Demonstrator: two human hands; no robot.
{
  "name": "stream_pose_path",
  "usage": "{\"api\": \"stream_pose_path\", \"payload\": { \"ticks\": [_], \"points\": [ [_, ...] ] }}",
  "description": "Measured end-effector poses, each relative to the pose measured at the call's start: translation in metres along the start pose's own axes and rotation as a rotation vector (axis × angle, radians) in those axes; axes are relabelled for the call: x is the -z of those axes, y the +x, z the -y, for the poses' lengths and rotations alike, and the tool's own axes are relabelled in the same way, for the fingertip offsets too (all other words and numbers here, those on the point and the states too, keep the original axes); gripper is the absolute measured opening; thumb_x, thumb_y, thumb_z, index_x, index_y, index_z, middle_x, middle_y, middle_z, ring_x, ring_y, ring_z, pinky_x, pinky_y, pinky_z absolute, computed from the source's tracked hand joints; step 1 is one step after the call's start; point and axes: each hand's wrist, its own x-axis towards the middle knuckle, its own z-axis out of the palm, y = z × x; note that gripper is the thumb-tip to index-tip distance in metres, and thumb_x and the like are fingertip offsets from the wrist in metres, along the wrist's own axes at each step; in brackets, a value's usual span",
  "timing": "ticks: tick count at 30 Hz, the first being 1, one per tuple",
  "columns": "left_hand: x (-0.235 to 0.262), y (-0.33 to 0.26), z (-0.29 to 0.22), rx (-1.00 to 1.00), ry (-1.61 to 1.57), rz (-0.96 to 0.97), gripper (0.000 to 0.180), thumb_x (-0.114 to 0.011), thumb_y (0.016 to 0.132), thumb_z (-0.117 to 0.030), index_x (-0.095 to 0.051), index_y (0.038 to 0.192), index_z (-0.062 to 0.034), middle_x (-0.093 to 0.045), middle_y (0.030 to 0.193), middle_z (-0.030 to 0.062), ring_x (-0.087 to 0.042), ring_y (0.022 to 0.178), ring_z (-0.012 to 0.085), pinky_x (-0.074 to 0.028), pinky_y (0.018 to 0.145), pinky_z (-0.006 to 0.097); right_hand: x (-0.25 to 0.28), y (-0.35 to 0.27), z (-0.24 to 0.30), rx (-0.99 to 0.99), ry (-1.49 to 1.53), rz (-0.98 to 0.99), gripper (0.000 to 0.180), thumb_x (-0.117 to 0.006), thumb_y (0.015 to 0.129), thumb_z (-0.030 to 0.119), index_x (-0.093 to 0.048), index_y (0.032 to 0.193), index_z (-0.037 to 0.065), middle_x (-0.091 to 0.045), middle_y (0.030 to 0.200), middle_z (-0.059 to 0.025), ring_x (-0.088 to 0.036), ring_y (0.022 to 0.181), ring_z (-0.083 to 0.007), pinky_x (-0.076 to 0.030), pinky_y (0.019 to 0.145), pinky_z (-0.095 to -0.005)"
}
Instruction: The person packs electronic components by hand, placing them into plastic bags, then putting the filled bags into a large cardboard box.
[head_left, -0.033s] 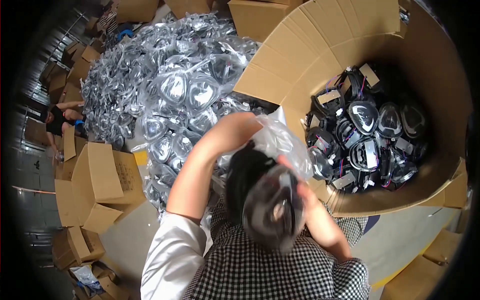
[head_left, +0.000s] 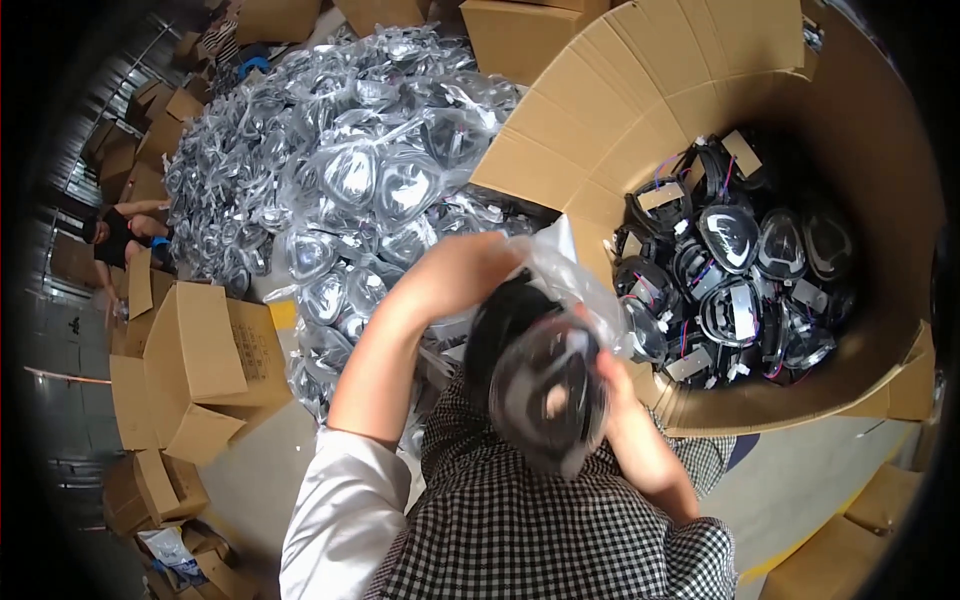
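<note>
**Handling a Clear-Faced Part (head_left: pixel 550 395) Over a Checked Garment (head_left: pixel 530 530)**

The part was positioned in front of the wearer's body, between the two forearms, with its clear, rounded face turned up toward the camera. Motion blur softened its outline. A black piece (head_left: pixel 495 325) showed directly behind the face; whether the two were joined could not be told.

Right hand (head_left: pixel 614 388): located at the right edge of the part, with the fingers clamped on its rim.

Left hand (head_left: pixel 490 258): located above the black piece, wrist bent inward, beside a clear plastic bag (head_left: pixel 580 285). The fingertips were hidden and blurred; whether they were apart or together could not be told. The bag extended from this hand toward the right, above the part.

Surroundings: a large cardboard carton (head_left: pixel 640 95) with curved walls stood to the right and contained loose clear-faced units (head_left: pixel 730 240) with wires and connectors. A heap of bagged units (head_left: pixel 350 175) lay ahead and to the left. A smaller open box (head_left: pixel 205 345) stood left of the heap's near end. Farther left, a co-worker (head_left: pixel 125 235) in dark clothing was positioned beside the heap.
</note>
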Motion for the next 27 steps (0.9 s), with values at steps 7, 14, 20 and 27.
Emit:
{"api": "stream_pose_path", "payload": {
  "ticks": [7,14,20,27],
  "points": [
    [-0.078,-0.087,-0.005,0.111,-0.106,-0.092,0.035,-0.058,0.089,-0.022,-0.054,0.117,-0.002,-0.065,0.084,0.0217,-0.065,0.08,0.0361,-0.05,0.07,0.042,-0.015,0.02,0.028,0.472,-0.221,-0.655,0.078,-0.06,0.09,0.037,-0.013,0.147,0.013,-0.037,0.141,-0.0109,-0.041,0.126,-0.0246,-0.038,0.102,-0.0384],
    [-0.091,-0.088,0.001,0.201,-1.406,0.173,0.015,-0.064,0.082,-0.007,-0.063,0.096,-0.0051,-0.061,0.079,-0.0014,-0.056,0.069,0.0076,-0.043,0.061,0.02,0.022,-0.04,0.079,0.384,-2.153,-0.766,0.071,-0.064,0.084,0.044,-0.042,0.134,-0.002,-0.043,0.13,-0.0289,-0.042,0.118,-0.0451,-0.035,0.099,-0.048],
    [-0.071,-0.058,0.003,0.131,-1.27,0.006,0.011,-0.063,0.081,0.001,-0.065,0.09,-0.0041,-0.056,0.078,-0.0063,-0.05,0.071,0.0034,-0.039,0.064,0.021,0.043,-0.079,0.095,0.47,-2.772,-0.769,0.065,-0.052,0.082,0.06,-0.057,0.12,0.007,-0.05,0.13,-0.017,-0.042,0.122,-0.0354,-0.03,0.103,-0.0488],
    [-0.078,-0.057,-0.016,-0.439,0.032,-0.779,0.01,-0.062,0.075,0.0,-0.066,0.083,-0.0059,-0.059,0.073,0.0068,-0.055,0.069,0.0224,-0.044,0.069,0.037,-0.019,-0.109,0.155,0.321,-2.304,-0.386,0.054,-0.069,0.077,0.012,-0.051,0.128,0.006,-0.055,0.08,-0.0033,-0.054,0.065,-0.0164,-0.046,0.062,-0.0321]
  ]
}}
